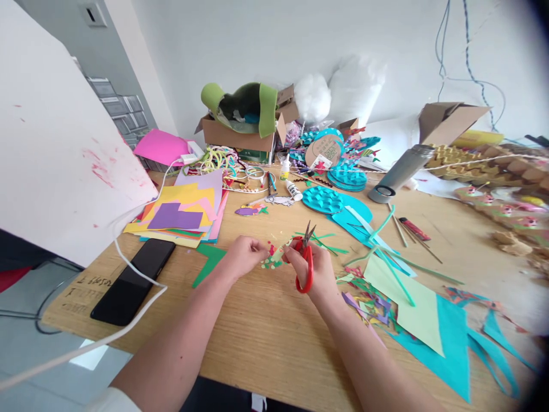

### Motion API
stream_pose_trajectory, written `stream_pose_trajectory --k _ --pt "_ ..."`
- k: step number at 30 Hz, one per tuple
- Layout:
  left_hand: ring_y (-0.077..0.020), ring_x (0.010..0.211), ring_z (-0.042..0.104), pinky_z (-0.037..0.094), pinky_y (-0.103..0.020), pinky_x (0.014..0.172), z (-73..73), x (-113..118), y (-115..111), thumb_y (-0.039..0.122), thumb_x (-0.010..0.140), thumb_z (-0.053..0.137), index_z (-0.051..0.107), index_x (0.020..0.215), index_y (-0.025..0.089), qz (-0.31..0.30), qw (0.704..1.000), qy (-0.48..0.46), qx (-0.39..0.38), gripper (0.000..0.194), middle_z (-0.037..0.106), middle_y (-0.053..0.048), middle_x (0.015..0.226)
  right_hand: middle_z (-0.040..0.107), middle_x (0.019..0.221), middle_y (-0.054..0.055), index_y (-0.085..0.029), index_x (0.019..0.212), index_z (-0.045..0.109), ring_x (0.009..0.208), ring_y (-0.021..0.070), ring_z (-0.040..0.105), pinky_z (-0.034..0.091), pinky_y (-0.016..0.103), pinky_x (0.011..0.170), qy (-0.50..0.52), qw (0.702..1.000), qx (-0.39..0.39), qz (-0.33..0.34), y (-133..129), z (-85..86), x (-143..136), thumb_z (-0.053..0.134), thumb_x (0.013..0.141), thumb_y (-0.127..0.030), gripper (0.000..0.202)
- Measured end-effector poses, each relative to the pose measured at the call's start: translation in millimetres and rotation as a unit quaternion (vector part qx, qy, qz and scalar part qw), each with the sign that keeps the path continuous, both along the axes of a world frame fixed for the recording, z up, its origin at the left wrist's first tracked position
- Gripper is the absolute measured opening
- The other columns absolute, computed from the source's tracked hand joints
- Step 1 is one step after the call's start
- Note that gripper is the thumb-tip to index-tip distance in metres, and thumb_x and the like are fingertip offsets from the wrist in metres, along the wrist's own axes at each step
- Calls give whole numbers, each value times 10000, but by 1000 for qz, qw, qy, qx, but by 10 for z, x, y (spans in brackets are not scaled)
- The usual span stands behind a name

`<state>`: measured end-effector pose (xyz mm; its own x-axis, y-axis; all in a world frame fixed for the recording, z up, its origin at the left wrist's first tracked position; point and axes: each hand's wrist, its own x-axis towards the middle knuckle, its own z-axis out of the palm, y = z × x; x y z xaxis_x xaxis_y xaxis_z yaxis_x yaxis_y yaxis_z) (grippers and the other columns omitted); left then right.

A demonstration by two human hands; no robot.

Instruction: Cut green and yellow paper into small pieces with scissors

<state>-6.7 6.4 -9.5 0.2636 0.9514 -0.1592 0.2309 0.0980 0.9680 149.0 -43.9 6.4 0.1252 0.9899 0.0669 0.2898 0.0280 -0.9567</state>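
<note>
The right hand (pixel 315 269) is closed around the red scissors (pixel 306 279), with the blades pointing up and away from the work; its thumb and index finger meet at the end of a pale green paper strip (pixel 281 253). The left hand (pixel 244 256) has its fingertips drawn close together at the left side of the small cut pieces (pixel 270 263); whether it grips a piece cannot be told. The strip and the pieces are located between the two hands, at the middle of the bench (pixel 266 337). Progress, as judged: cutting is partly complete, with red and green pieces gathered in a small heap and a purple paper fish (pixel 249 211) lying assembled beyond them; the strip and the pale green sheet (pixel 405 306) at right remain as uncut stock. Containers: the open cardboard box (pixel 240 136) at the rear carries a green roll of material (pixel 268 109) projecting above its rim; its lower contents are hidden. The white glue bottle (pixel 294 190) lies on its side, fill level not visible. The metal flask (pixel 401 173) is opaque, so its contents cannot be determined.
</note>
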Motion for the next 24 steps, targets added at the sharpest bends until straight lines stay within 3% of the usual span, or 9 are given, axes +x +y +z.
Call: stream_pose_trajectory --k 4,8,13,17,21,24 --pt "-150 585 534 336 -247 521 15 2 2 215 607 684 745 623 187 1 999 -15 36 69 664 -30 617 571 607 10 -183 640 539 585 158 503 363 251 548 3 1000 -2 4 1 -7 3 586 789 -443 303" --pt "-105 518 455 291 -245 495 103 1 -31 326 671 691 755 730 157 -46 990 -122 -54 190 611 -19 595 545 590 -4 -172 659 561 566 144 468 345 248 539 -4 1000 -5 21 -5 -14 -8 595 776 -415 272" --pt "-63 475 399 247 -232 472 105 -3 -49 262 601 768 705 705 150 -70 985 -139 -79 165 571 21 575 535 596 -3 -165 669 559 579 141 450 340 245 542 0 1000 -9 25 -11 -3 -20 604 771 -404 264" --pt "-66 486 471 310 -219 487 102 -13 -36 224 577 782 679 681 143 -41 972 -191 -131 168 589 16 577 557 635 7 -161 710 576 595 145 467 358 245 557 7 999 -6 40 -13 -6 -9 600 794 -411 264" --pt "-81 527 536 379 -214 527 107 -26 -15 207 578 798 660 666 132 -42 943 -277 -179 181 644 -23 616 549 646 2 -157 728 586 609 142 468 359 241 565 -1 997 6 71 -11 -22 -7 634 781 -415 268" --pt "-78 544 547 399 -202 540 107 -20 -14 188 586 794 647 643 119 -47 937 -292 -188 172 652 -34 628 517 618 -14 -161 698 570 592 134 450 353 239 559 -4 998 16 68 -10 -16 -14 643 769 -412 271"
